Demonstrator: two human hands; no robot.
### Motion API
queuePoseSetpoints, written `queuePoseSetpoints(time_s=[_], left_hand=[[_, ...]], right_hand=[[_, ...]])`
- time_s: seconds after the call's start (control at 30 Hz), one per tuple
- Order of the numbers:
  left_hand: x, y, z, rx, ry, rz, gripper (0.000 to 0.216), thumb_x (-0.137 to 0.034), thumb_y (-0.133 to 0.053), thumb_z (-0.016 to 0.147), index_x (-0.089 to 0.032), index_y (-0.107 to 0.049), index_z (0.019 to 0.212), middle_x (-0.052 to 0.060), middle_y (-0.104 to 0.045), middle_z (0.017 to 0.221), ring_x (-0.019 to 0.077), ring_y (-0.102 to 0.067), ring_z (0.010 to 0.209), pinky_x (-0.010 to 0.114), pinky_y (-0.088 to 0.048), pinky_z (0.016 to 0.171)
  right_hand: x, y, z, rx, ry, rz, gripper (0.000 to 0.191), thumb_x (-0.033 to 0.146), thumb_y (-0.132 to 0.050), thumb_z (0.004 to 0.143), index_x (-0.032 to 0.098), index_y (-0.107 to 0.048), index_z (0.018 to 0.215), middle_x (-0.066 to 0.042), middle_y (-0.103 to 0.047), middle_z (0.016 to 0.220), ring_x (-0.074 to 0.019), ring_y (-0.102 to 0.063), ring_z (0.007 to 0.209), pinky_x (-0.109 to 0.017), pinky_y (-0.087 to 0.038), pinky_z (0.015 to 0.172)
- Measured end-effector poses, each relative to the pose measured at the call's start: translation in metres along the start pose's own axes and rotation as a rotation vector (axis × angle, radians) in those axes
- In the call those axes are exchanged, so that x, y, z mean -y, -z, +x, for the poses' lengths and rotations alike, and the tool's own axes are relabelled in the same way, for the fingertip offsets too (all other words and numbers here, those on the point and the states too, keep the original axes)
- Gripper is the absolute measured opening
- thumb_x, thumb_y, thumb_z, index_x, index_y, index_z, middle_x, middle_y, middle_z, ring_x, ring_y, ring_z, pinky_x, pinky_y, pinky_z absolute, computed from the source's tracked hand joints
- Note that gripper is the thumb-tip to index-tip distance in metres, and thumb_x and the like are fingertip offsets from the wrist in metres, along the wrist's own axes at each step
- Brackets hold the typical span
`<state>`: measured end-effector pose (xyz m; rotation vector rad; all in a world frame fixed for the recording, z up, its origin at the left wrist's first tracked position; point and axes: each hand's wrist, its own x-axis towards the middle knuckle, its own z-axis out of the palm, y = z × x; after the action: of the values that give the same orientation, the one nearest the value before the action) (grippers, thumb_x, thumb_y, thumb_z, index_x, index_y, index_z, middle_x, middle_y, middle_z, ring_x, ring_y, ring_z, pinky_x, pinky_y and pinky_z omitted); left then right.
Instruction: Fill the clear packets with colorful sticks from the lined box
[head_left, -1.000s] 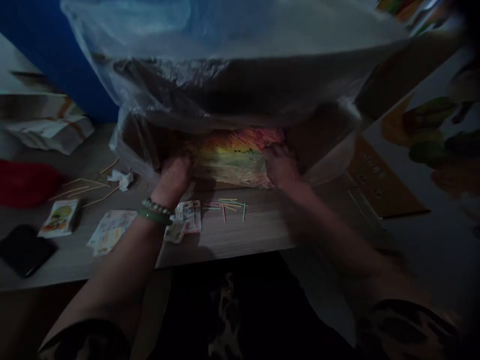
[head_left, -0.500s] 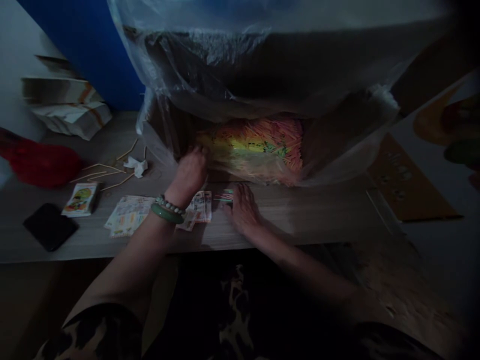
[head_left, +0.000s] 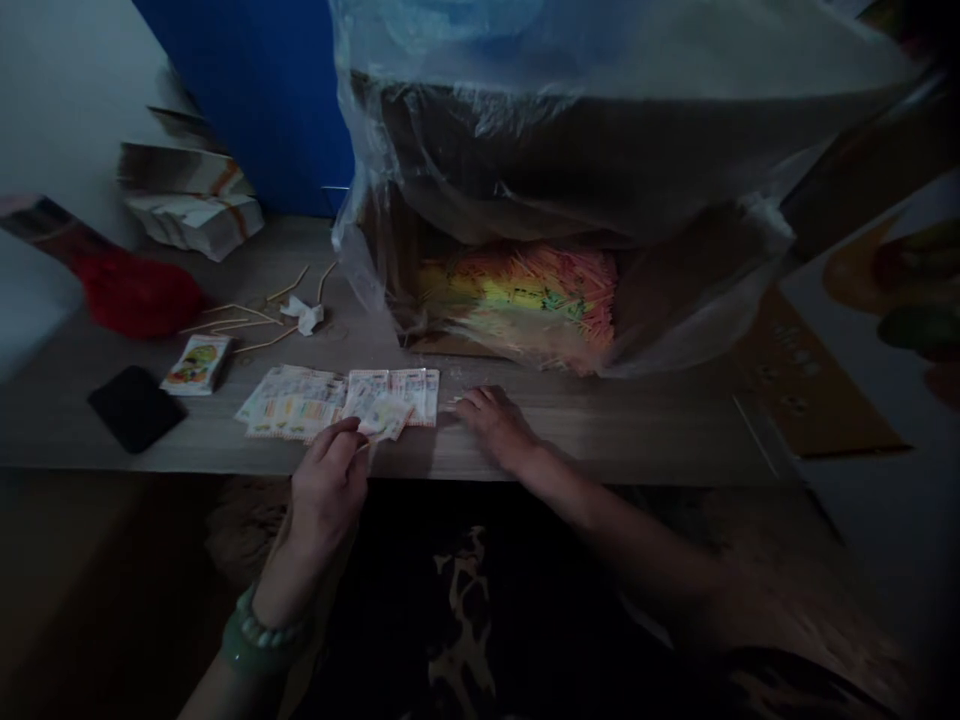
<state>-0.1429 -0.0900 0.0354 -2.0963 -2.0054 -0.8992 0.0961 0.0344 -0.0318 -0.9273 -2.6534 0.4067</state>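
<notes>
While our left hand [head_left: 328, 487] pinches a small paper packet [head_left: 384, 418] on the bench [head_left: 600, 425], more packets [head_left: 296, 403] lie at ten o'clock. Our right hand [head_left: 496, 425] rests flat, grip wide, holding nothing.

A small printed paper packet [head_left: 384, 417] lay flat near the wooden table's front edge, overlapping a row of similar pale packets [head_left: 300, 402]. Its near corner was pinched between fingertips, its print too dim to read.

Left hand [head_left: 328, 490] pinches packet [head_left: 384, 417].
</notes>
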Motion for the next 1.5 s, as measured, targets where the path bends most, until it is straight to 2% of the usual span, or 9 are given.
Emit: queuePoseSetpoints(time_s=[0.13, 0.3, 0.5, 0.77, 0.97, 1.13, 1.23, 1.37, 1.5], left_hand=[[-0.003, 0.000, -0.026, -0.027, 0.100, -0.025, 0.017, -0.020, -0.050, 0.093, -0.018, -0.061, 0.080, 0.011, -0.071, 0.103, 0.0209, -0.068, 0.097, 0.031, -0.053, 0.086], [-0.013, -0.002, -0.042, -0.042, 0.099, -0.055, 0.018, -0.021, -0.049, 0.094, -0.018, -0.061, 0.080, 0.011, -0.070, 0.101, 0.0197, -0.067, 0.099, 0.029, -0.053, 0.088], [-0.017, -0.002, -0.065, -0.003, 0.152, -0.060, 0.022, -0.025, -0.047, 0.094, -0.019, -0.059, 0.077, 0.012, -0.070, 0.104, 0.0200, -0.067, 0.097, 0.030, -0.054, 0.086], [-0.018, -0.001, -0.091, 0.040, 0.184, -0.020, 0.020, -0.025, -0.047, 0.093, -0.020, -0.059, 0.077, 0.011, -0.070, 0.107, 0.0198, -0.067, 0.093, 0.030, -0.053, 0.081], [-0.022, 0.002, -0.096, 0.067, 0.175, 0.034, 0.022, -0.027, -0.047, 0.093, -0.020, -0.060, 0.077, 0.011, -0.070, 0.106, 0.0207, -0.067, 0.091, 0.031, -0.052, 0.079], [-0.025, -0.001, -0.098, 0.076, 0.148, 0.050, 0.023, -0.027, -0.046, 0.093, -0.020, -0.059, 0.076, 0.011, -0.070, 0.104, 0.0200, -0.067, 0.089, 0.030, -0.052, 0.077], [-0.031, -0.005, -0.099, 0.084, 0.129, 0.056, 0.022, -0.027, -0.047, 0.093, -0.020, -0.059, 0.076, 0.010, -0.070, 0.101, 0.0203, -0.067, 0.088, 0.030, -0.052, 0.076], [-0.041, -0.006, -0.098, 0.122, 0.129, 0.036, 0.021, -0.027, -0.047, 0.093, -0.021, -0.059, 0.077, 0.009, -0.070, 0.102, 0.0193, -0.067, 0.088, 0.029, -0.052, 0.076], [-0.048, -0.005, -0.098, 0.150, 0.147, 0.009, 0.021, -0.026, -0.046, 0.093, -0.021, -0.058, 0.077, 0.009, -0.070, 0.103, 0.0188, -0.066, 0.091, 0.028, -0.051, 0.077]], right_hand=[[-0.002, 0.005, -0.003, -0.022, -0.071, -0.020, 0.040, 0.010, -0.042, 0.094, 0.020, -0.061, 0.127, -0.009, -0.062, 0.123, -0.0231, -0.053, 0.112, -0.038, -0.041, 0.101], [0.007, 0.001, 0.004, -0.061, -0.270, -0.122, 0.040, 0.023, -0.046, 0.096, 0.007, -0.055, 0.132, -0.020, -0.050, 0.142, -0.0301, -0.041, 0.134, -0.045, -0.030, 0.115], [0.034, -0.006, -0.012, -0.015, -0.158, -0.145, 0.031, 0.022, -0.048, 0.097, 0.006, -0.059, 0.121, -0.021, -0.054, 0.135, -0.0296, -0.042, 0.133, -0.046, -0.029, 0.117], [0.061, -0.001, -0.041, -0.021, -0.123, -0.114, 0.061, 0.045, -0.061, 0.092, 0.005, -0.047, 0.137, -0.021, -0.050, 0.135, -0.0326, -0.042, 0.129, -0.047, -0.034, 0.112], [0.057, -0.004, -0.057, -0.018, 0.032, -0.279, 0.043, 0.041, -0.064, 0.091, 0.014, -0.055, 0.124, -0.015, -0.058, 0.121, -0.0305, -0.047, 0.116, -0.046, -0.038, 0.104], [0.054, -0.011, -0.060, -0.074, 0.036, -0.302, 0.046, 0.041, -0.059, 0.094, 0.011, -0.051, 0.130, -0.017, -0.055, 0.129, -0.0302, -0.046, 0.115, -0.044, -0.040, 0.097], [0.054, -0.014, -0.059, -0.079, 0.033, -0.331, 0.036, 0.041, -0.055, 0.096, 0.012, -0.057, 0.118, -0.016, -0.057, 0.122, -0.0298, -0.047, 0.110, -0.043, -0.041, 0.093], [0.051, -0.018, -0.062, -0.047, 0.099, -0.354, 0.018, 0.023, -0.046, 0.099, 0.015, -0.060, 0.105, -0.013, -0.061, 0.107, -0.0276, -0.050, 0.103, -0.041, -0.042, 0.088], [0.046, -0.016, -0.069, -0.012, 0.104, -0.293, 0.029, 0.027, -0.036, 0.103, 0.016, -0.062, 0.100, -0.013, -0.064, 0.099, -0.0266, -0.054, 0.099, -0.039, -0.043, 0.083]])
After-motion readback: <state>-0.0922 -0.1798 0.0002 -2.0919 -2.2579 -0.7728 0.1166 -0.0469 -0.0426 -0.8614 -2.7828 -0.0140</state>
